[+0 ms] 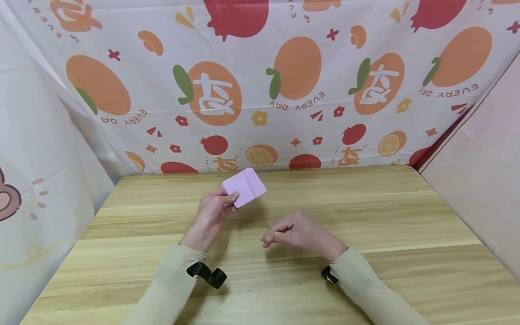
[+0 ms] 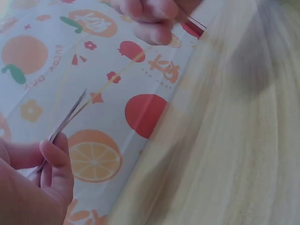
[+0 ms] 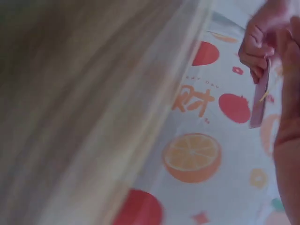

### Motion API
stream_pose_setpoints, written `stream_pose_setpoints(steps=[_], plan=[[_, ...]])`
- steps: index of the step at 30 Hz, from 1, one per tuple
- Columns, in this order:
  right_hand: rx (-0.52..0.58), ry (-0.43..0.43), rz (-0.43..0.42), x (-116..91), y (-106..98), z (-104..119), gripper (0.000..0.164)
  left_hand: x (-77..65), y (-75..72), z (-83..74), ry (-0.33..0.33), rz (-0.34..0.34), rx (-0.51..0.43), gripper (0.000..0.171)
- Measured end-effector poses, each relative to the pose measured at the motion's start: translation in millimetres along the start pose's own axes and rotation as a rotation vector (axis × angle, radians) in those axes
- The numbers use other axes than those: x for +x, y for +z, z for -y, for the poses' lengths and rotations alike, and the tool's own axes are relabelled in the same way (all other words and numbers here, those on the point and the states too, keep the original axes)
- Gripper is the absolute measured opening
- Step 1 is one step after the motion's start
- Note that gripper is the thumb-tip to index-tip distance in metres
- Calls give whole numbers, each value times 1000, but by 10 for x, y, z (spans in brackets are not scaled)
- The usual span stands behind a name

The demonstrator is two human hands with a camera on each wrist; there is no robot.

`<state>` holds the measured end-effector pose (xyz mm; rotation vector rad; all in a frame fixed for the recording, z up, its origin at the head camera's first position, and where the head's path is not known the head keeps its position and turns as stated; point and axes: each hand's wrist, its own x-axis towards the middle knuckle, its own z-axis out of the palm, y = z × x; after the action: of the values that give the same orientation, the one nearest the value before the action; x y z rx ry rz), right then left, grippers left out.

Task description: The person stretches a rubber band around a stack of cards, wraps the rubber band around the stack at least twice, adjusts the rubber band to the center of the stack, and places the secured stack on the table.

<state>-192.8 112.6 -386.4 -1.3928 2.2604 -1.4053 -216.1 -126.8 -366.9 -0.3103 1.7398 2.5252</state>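
Observation:
A pink square card (image 1: 245, 187) with rounded corners and a crease across it is pinched between thumb and fingers of my left hand (image 1: 213, 212), held up over the table. Edge-on in the left wrist view, the card (image 2: 65, 119) shows two thin layers parted at the far end. From it a thin yellowish strand (image 1: 266, 217) runs toward my right hand (image 1: 302, 232). That hand, lower and to the right above the wood, pinches the strand's end with thumb and fingertips. The strand (image 2: 110, 82) looks stretched straight in the left wrist view.
A wood-grain table (image 1: 406, 216) spreads under both hands. Behind it hangs a white cloth (image 1: 260, 135) printed with fruit, with pale panels at both sides. A black device (image 1: 207, 275) is strapped to the left wrist, another (image 1: 330, 274) to the right.

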Motion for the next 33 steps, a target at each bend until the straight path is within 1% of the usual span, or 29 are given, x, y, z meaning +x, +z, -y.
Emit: stream_pose_setpoints(steps=[3,4,5,6,8,9,10,11,13,15,17,18,21,26,30,33], plan=[[-212,-230,-66,16,36,42,27,12,-13,17,-23,-20,-18,7],[-266,-278,-91,24,48,54,32,12,-16,16,-28,-25,-19,8],[-311,-309,-120,31,58,64,37,12,-20,15,-31,-25,-19,8],[-334,-311,-144,32,68,76,42,13,-22,15,-33,-25,-18,8],[-338,-252,-186,29,89,93,50,7,-11,9,-35,-23,-10,7],[-306,-197,-204,28,100,104,53,5,-6,10,-35,-25,-7,7],[-245,-128,-218,29,113,113,56,-2,0,9,-32,-27,-6,6],[-159,-64,-232,32,125,123,58,-6,7,11,-29,-31,0,5],[65,54,-257,48,146,127,61,-20,27,21,-19,-43,17,4],[296,149,-282,67,158,119,60,-27,40,39,-6,-47,43,4],[454,214,-291,82,159,101,58,-29,58,61,10,-57,74,6],[492,237,-287,84,154,87,58,-29,64,72,19,-60,91,8],[532,285,-256,88,127,56,58,-21,72,104,42,-68,153,13],[505,322,-197,74,65,9,56,-8,72,136,73,-72,232,17],[461,358,-173,63,18,-23,64,-5,65,149,89,-70,242,17],[453,402,-157,51,-15,-38,72,-8,59,155,96,-61,249,17]])
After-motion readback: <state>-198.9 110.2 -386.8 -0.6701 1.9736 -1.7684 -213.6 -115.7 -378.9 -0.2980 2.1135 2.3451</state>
